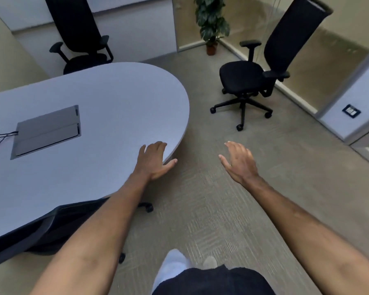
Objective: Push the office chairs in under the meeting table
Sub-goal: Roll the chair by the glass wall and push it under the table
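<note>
Nearest, a black chair (58, 226) sits tucked under the grey table (107, 107). Both hands reach forward, each grip apart and empty: left hand (155, 160) over the table's rim, right hand (239, 161) above carpet. Beyond, a second chair (241, 76) stands well clear; a third (81, 58) waits behind the table.

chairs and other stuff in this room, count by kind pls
office chairs: 3: far chair tucked behind the table, right chair standing out on the carpet, near chair pushed under the table's near edge
meeting table: 1
potted plant: 1
cable box lid set in the table: 1
total: 6
</note>
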